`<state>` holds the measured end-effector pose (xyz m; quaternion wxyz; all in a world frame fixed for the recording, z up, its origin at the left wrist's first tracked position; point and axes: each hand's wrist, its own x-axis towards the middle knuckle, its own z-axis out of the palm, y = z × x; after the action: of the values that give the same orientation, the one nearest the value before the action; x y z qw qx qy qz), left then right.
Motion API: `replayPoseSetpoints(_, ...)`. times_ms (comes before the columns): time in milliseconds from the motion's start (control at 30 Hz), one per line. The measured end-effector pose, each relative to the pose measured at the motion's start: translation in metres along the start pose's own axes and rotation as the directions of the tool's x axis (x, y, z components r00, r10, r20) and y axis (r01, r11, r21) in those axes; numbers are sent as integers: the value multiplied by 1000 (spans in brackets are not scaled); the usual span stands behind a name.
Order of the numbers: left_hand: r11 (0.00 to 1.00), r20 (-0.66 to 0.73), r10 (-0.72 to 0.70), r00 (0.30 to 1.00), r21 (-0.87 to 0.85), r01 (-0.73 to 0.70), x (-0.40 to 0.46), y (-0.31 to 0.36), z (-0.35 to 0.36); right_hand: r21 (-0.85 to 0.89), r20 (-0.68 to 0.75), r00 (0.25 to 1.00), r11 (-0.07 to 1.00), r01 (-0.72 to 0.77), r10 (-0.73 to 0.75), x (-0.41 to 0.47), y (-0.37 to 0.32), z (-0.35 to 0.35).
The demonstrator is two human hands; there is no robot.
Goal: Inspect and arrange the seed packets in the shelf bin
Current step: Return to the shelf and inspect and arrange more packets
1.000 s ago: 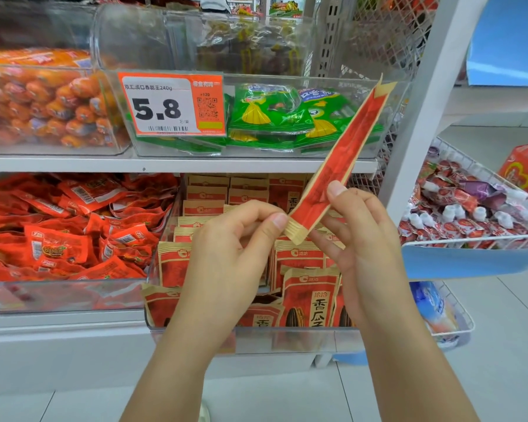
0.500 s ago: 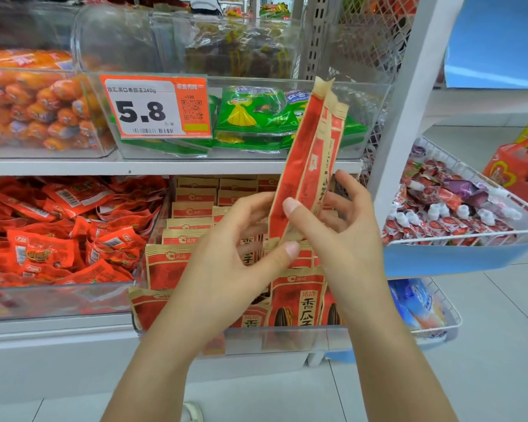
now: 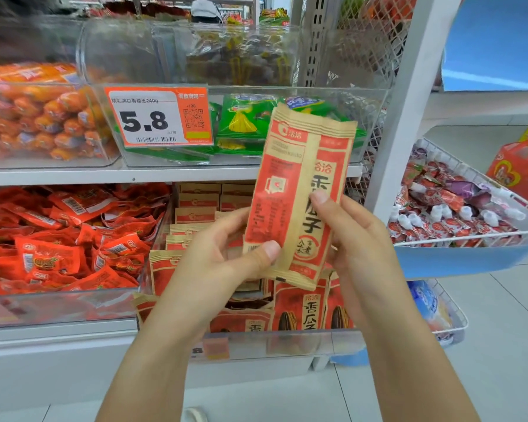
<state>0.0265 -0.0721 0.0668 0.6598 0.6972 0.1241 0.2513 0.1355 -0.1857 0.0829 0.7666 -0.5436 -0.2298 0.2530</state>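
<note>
At about ten o'clock, an orange and white price tag clipped to the front of a clear upper bin reads "5.8" in bold black, with "240g" at the end of a line of Chinese characters above it, "+120" over a QR code, and a barcode beneath. At centre, the held seed packet bears the brand "洽洽" and large black characters "瓜子" running down its face. At about six o'clock, packets in the lower bin show "洽洽" and "香瓜子". Other print is too small to read.
</note>
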Motion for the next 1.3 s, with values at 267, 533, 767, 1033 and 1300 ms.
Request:
replayPoseSetpoints(267, 974, -376, 169, 911, -79, -213, 4, 4, 5, -237, 149, 986, 965, 114, -79, -5, 10, 12)
replayPoseSetpoints(533, 976, -456, 219, 862, 112, -189, 7, -2, 5, -152, 69, 993, 983, 104, -94, -7, 11, 14)
replayPoseSetpoints(767, 874, -513, 339, 788, 481, -63, 6, 0, 8, -209, 134, 961, 941, 265, -241, -11, 13, 24)
replayPoseSetpoints(1033, 797, -496, 409, 766, 603, -35, 4, -1, 5, -267, 197, 937, 904, 335, -289, -13, 14, 27)
replayPoseSetpoints(1300, 789, -432, 427, 795, 607, -94, 1, 1, 8, -283, 166, 935, 893, 350, -314, -13, 15, 25)
